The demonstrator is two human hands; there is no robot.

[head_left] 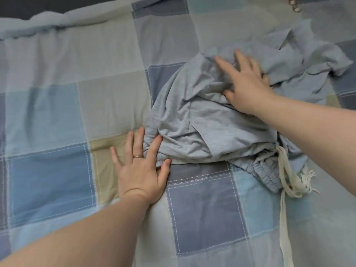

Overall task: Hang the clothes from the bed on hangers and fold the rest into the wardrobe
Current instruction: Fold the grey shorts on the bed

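A crumpled light grey-blue garment with an elastic waistband and a cream drawstring lies on the checked bedspread. My left hand, a ring on one finger, lies flat with spread fingers at the garment's lower left edge, fingertips touching the waistband. My right hand presses flat on top of the bunched cloth, fingers straight. A second light blue garment lies rumpled just beyond and to the right, partly under the first.
The bedspread has blue, beige and pale squares and covers the whole view. A rolled fold of bedding runs along the far left. A small pinkish object shows at the top right edge.
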